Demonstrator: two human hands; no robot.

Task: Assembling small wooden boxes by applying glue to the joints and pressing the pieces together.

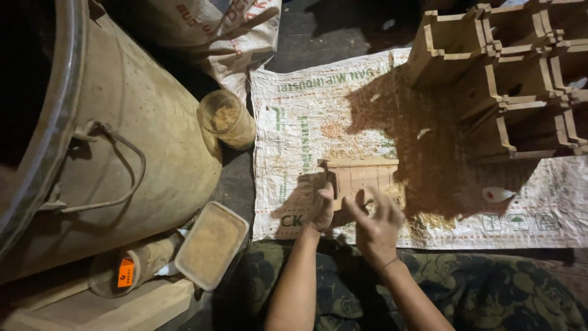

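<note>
Over the woven sack [343,110], left hand [323,211] seemingly grips a slatted wooden box [361,178]; right hand [378,224] fingers spread.

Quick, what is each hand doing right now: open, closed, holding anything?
Left hand: closed on the small slatted wooden box, gripping its left end.
Right hand: open, fingers spread, at the box's near edge; whether it touches cannot be told.
</note>
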